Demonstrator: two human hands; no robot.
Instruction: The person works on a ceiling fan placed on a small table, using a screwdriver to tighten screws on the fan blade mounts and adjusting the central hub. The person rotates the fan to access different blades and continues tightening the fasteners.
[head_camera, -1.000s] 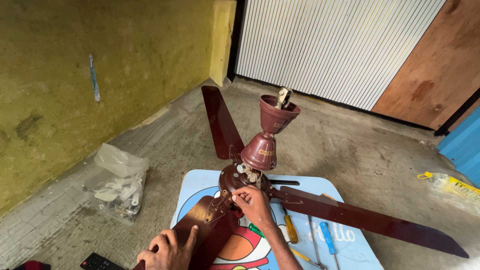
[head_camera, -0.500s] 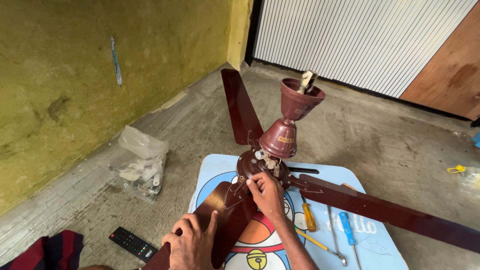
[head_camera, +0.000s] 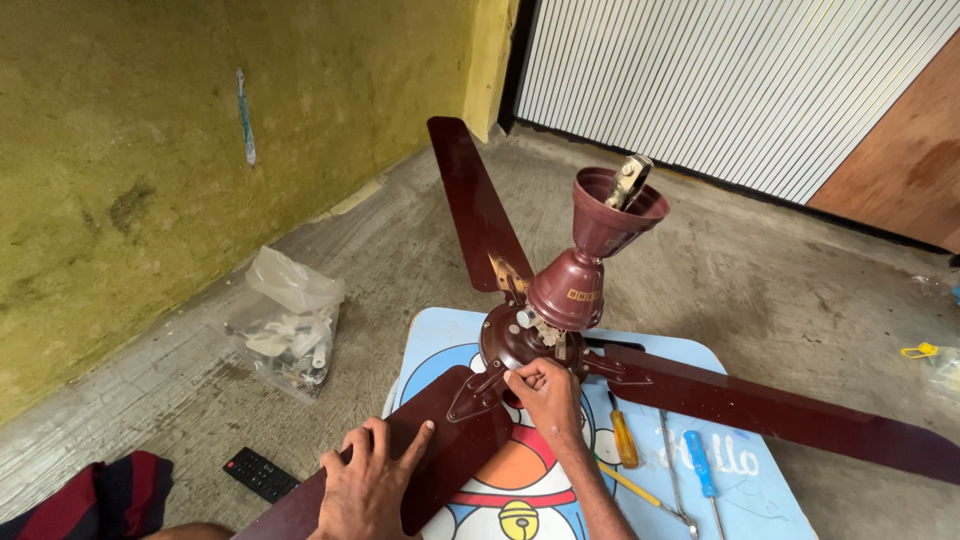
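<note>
Right at the fingers (head_camera: 522, 378): ceiling fan motor (head_camera: 520, 345).

Maroon three-bladed ceiling fan (head_camera: 545, 335), upright on cartoon-printed table (head_camera: 760, 480)

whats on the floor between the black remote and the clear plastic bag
Head view: nothing. Only bare concrete floor separates the black remote from the clear plastic bag of white parts.
</note>
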